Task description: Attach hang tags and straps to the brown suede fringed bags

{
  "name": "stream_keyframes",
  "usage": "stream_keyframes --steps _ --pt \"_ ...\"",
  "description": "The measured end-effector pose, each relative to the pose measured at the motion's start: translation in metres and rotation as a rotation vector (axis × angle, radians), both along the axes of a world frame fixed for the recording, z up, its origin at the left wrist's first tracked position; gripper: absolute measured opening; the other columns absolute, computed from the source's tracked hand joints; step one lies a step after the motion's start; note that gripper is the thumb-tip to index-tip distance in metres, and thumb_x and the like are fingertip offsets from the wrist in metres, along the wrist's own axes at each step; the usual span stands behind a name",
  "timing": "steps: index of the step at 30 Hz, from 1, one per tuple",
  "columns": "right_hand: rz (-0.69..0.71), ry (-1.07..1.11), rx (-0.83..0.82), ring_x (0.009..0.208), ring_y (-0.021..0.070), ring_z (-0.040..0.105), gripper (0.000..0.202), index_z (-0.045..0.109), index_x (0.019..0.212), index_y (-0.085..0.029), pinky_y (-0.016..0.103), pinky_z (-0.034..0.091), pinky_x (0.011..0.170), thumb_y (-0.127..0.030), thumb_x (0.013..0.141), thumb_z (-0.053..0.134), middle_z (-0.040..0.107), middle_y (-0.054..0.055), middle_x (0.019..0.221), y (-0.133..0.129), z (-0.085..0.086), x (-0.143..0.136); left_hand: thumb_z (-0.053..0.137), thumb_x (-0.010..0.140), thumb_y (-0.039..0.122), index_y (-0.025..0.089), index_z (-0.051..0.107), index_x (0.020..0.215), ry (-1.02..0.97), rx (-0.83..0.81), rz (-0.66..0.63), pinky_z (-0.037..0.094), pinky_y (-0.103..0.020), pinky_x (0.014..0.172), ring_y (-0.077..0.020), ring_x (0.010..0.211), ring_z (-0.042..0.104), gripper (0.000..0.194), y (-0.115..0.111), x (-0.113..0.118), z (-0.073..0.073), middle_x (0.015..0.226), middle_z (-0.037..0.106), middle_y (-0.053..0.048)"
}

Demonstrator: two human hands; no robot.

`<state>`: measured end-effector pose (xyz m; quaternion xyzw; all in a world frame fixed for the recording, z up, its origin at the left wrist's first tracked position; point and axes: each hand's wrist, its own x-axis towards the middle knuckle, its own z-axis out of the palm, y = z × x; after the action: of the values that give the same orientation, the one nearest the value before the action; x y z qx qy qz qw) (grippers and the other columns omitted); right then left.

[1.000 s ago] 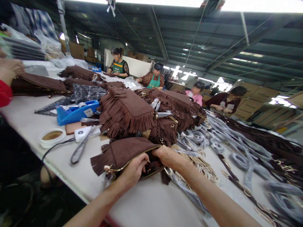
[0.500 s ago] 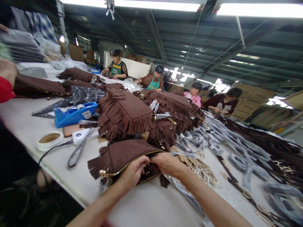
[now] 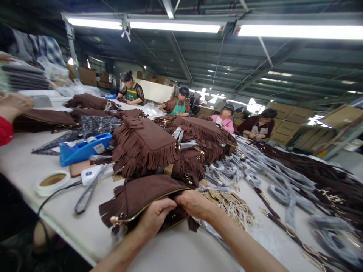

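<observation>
A dark brown fringed bag (image 3: 153, 187) lies on the table in front of me, its gold zipper open towards me. My left hand (image 3: 157, 217) is at the near side of the opening, fingers pressed together on the bag's edge. At the right end of the opening, my right hand (image 3: 191, 204) is closed on the bag, its fingertips hidden inside. Both hands nearly meet there. A heap of similar fringed bags (image 3: 150, 138) sits just behind. Beside my right forearm lie brown paper tags (image 3: 224, 200) with white strings.
Left of the bag are a blue tape dispenser (image 3: 85, 149), a white tape roll (image 3: 53, 182) and a white device (image 3: 95, 173) with a black cable. Plastic-wrapped straps (image 3: 286, 192) spread over the right side. A co-worker's red sleeve (image 3: 5, 130) shows at far left; several people sit across the table.
The view has tilted up and shifted slightly, so the table scene appears further left. My left hand's fingers have straightened and reach further into the opening; both hands stay at the bag.
</observation>
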<state>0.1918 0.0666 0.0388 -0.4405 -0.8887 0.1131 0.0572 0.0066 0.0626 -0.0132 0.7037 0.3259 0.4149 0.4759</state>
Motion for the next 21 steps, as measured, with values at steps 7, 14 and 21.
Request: stream_keyframes --steps 7,14,21 --pt "-0.215 0.239 0.098 0.071 0.0142 0.065 0.019 0.058 0.1 -0.019 0.02 0.044 0.063 -0.007 0.087 0.049 0.07 -0.001 0.076 -0.016 0.011 0.0 0.058 0.081 0.032 0.016 0.075 0.075 -0.083 -0.042 0.048 0.047 -0.026 0.068 -0.0182 0.07 0.061 0.024 0.001 0.003 0.023 0.073 0.071 -0.004" --pt "-0.479 0.676 0.043 0.056 0.0137 0.061 0.013 0.059 0.072 -0.022 0.02 0.042 0.052 -0.019 0.085 0.057 0.063 -0.004 0.06 -0.026 -0.011 0.008 0.057 0.077 0.04 0.013 0.072 0.083 -0.222 -0.264 0.003 0.032 -0.024 0.051 -0.0113 0.05 0.044 0.032 0.01 0.018 0.025 0.06 0.055 0.002" --pt "-0.558 1.461 -0.361 0.084 0.0193 0.073 0.044 0.059 0.093 -0.022 0.029 0.056 0.076 -0.04 0.065 0.087 0.077 0.004 0.086 -0.034 -0.023 -0.001 0.053 0.078 0.038 0.014 0.069 0.088 -0.174 -0.265 -0.039 0.03 -0.023 0.049 -0.0116 0.055 0.042 0.03 0.007 0.023 0.023 0.065 0.052 0.002"
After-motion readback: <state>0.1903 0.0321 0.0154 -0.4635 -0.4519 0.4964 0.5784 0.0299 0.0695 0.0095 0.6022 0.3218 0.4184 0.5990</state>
